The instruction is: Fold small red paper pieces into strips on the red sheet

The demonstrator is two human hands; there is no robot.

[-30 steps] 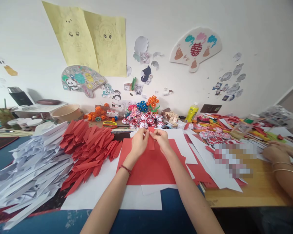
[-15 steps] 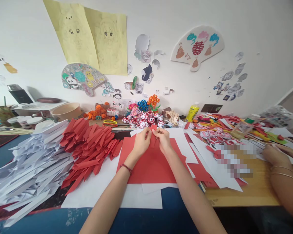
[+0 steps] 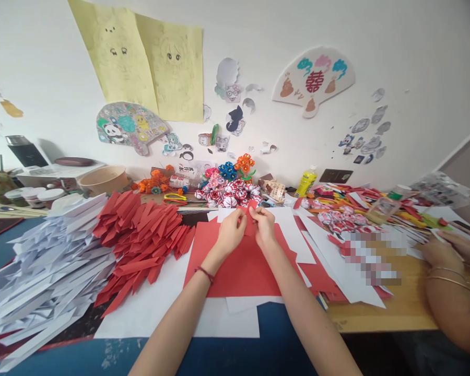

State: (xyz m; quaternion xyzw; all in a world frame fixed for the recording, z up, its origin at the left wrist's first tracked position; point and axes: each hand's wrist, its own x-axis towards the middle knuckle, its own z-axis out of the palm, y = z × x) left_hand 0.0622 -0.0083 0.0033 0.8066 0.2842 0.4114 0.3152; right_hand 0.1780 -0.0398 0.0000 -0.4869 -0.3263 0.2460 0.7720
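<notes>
A small red paper strip (image 3: 251, 226) is held up between my two hands, over a red sheet (image 3: 238, 271). My right hand (image 3: 263, 223) pinches it near the top, thumb across its face. At the strip's left edge, my left hand (image 3: 232, 228) has its fingers curled closed on the paper; the fingertips are partly hidden. The red sheet lies over several white sheets (image 3: 219, 321). Left of my hands spreads a heap of folded red paper strips (image 3: 141, 235), beside a bigger heap of folded white paper strips (image 3: 58, 256).
Red-and-white paper flowers (image 3: 231, 194), yellow-handled scissors (image 3: 175, 198) and a yellow bottle (image 3: 307, 181) stand along the wall. To the right, a co-worker's hands (image 3: 444, 253) handle something white over the wooden table (image 3: 376, 318). A beige bowl (image 3: 104, 180) is at back left.
My left hand has shifted slightly, its fingertips more curled at the strip's left edge. My right thumb stays on the strip. The camera view has moved a little.
</notes>
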